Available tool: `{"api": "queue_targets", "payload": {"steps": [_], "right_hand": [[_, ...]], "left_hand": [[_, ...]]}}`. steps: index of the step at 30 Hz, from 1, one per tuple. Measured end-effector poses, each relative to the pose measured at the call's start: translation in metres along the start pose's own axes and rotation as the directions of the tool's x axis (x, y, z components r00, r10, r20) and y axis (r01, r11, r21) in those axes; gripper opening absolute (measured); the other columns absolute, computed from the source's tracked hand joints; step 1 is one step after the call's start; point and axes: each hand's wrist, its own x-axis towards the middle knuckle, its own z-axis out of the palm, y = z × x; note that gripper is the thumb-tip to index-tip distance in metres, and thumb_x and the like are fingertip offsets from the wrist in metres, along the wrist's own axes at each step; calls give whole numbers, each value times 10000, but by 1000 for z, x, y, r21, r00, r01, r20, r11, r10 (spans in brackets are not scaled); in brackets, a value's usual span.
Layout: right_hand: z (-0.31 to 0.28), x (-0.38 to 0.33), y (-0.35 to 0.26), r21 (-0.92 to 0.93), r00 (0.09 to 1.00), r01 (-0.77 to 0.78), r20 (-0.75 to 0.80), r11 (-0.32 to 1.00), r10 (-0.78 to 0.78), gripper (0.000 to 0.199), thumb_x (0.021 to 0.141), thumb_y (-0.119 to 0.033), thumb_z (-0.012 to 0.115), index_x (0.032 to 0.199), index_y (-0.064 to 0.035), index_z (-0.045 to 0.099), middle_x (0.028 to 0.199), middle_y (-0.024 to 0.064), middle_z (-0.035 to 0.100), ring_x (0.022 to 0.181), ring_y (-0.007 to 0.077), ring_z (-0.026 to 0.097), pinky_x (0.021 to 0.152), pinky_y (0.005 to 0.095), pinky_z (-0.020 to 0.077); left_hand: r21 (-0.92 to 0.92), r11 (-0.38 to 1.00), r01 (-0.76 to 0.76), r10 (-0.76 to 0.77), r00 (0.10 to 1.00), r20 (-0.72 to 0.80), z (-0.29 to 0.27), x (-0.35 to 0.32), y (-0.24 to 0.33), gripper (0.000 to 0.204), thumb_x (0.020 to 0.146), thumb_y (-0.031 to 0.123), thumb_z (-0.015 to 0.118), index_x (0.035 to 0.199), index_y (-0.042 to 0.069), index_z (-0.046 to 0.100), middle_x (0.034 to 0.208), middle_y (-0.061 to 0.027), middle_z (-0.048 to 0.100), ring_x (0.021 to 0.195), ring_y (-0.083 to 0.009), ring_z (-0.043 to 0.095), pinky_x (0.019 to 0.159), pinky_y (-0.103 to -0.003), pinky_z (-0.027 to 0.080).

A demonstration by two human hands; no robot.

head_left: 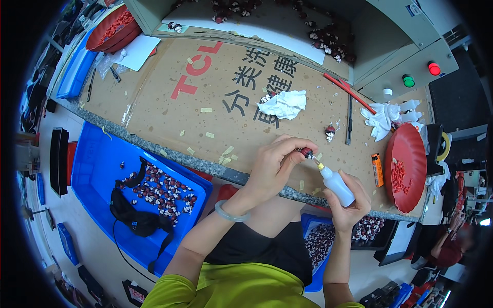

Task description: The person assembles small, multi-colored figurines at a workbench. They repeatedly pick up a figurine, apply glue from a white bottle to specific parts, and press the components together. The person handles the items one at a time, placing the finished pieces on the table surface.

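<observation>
Between its fingertips my left hand [271, 165] pinches a small figurine [307, 152] with a dark red head, just above the cardboard-covered bench. My right hand [355, 203] is wrapped around a white squeeze bottle [337, 187] with a yellow collar and a thin needle tip. The bottle tilts up and left, its tip at the figurine; whether it touches I cannot tell. Another figurine [329, 133] lies on the cardboard [169, 118] beyond my hands. A crumpled white tissue [287, 104] sits further back, partly covering a figurine.
At the right stands a red scalloped bowl [418, 172] holding small red pieces, beside an orange packet [377, 170]. A red stick [349, 93] and black pen-like tool [348, 120] lie nearby. A grey metal cabinet [385, 66] stands behind. Left below is a blue bin [95, 172] with many figurines.
</observation>
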Motion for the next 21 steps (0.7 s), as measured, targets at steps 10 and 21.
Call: {"api": "queue_targets", "payload": {"steps": [10, 21], "right_hand": [[-1, 0, -1, 15, 1000, 8, -4, 1000, -8, 446, 634, 6, 799, 1056, 54, 661, 909, 188, 669, 805, 238, 661, 716, 313, 520], [-3, -3, 5, 99, 997, -74, 5, 992, 73, 472, 647, 20, 772, 1098, 68, 645, 965, 198, 667, 882, 235, 652, 789, 323, 510]], "left_hand": [[10, 1000, -9, 9, 1000, 1, 0, 0, -1, 202, 903, -30, 518, 1067, -22, 636, 1003, -110, 658, 921, -166, 630, 807, -278, 487], [-30, 998, -60, 58, 996, -70, 5, 1, -3, 205, 875, -26, 557, 1047, 19, 659, 900, -89, 646, 806, -171, 609, 709, -273, 473]]}}
